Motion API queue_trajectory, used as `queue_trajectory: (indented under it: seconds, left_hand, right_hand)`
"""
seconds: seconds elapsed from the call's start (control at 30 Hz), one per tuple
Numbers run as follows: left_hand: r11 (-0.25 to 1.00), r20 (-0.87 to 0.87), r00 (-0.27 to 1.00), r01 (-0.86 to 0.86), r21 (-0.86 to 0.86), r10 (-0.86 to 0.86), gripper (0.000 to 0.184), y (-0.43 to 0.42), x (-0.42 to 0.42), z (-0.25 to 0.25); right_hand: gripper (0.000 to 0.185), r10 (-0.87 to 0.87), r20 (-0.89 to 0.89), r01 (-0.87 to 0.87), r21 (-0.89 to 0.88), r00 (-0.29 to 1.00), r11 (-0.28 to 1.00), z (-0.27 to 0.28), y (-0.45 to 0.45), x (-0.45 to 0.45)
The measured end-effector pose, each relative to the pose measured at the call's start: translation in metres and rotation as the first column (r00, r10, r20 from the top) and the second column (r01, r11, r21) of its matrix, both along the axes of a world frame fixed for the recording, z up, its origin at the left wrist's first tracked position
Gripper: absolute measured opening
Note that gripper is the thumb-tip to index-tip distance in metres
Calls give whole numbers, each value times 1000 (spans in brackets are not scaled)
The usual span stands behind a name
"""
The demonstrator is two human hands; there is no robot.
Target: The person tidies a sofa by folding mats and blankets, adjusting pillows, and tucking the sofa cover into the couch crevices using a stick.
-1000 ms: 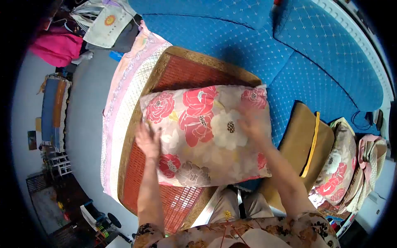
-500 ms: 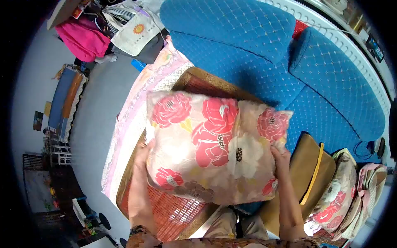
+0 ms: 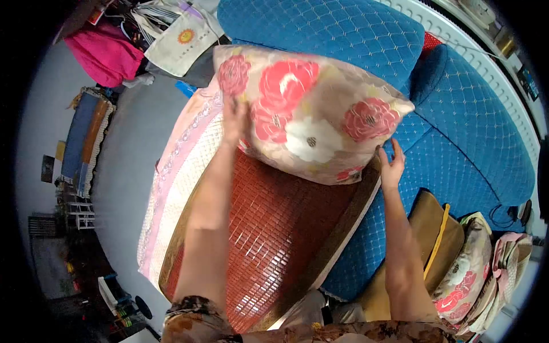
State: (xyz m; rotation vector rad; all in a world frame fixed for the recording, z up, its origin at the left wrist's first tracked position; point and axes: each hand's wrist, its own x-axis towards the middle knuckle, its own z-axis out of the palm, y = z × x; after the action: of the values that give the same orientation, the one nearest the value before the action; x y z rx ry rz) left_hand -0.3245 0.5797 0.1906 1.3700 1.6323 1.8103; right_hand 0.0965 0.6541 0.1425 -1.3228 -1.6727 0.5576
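Observation:
A beige pillow with pink and white flowers (image 3: 311,114) lies tilted at the far end of a red-brown woven mat (image 3: 269,228), against the blue sofa back. My left hand (image 3: 234,120) rests on the pillow's left side, its fingers spread and slightly blurred. Near the pillow's lower right corner, my right hand (image 3: 392,166) has its thumb and fingers apart, beside the mat's brown border. A quilted white and pink cover (image 3: 183,188) shows under the mat's left side.
The blue sofa (image 3: 446,154) curves behind and to the right. A folded brown mat (image 3: 429,228) with a yellow strip, a second flowered pillow (image 3: 469,274) and folded fabric (image 3: 506,268) are at right. A cloth bag (image 3: 184,40) and pink cloth (image 3: 106,54) sit at upper left.
The pillow has moved away from my body to the mat's far end, turning slightly and uncovering the mat. Both hands moved forward with it, and my right hand has let go.

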Motion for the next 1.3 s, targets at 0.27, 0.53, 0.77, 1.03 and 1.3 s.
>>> queue_trajectory:
  seconds: [0.27,0.53,0.77,1.03,1.3]
  left_hand:
    - [880,-106,982,-187,-438,156,96,51,58,-66]
    - [725,261,965,193,-661,-19,64,51,3,-104]
    - [845,162,929,369,-387,-332,56,-61,38,-162]
    - [234,594,804,575,-784,16,51,-378,188,-144]
    - [16,668,730,674,-739,142,46,-460,253,-90]
  right_hand:
    - [70,196,392,-244,76,899,967,17,56,-41]
    - [79,425,496,-223,-415,757,882,20,69,-66]
    - [55,307,426,-166,-336,851,927,10,-59,10]
    - [28,525,441,234,-880,728,414,-51,-468,322]
    - [28,19,603,594,-779,797,-203,30,-694,481]
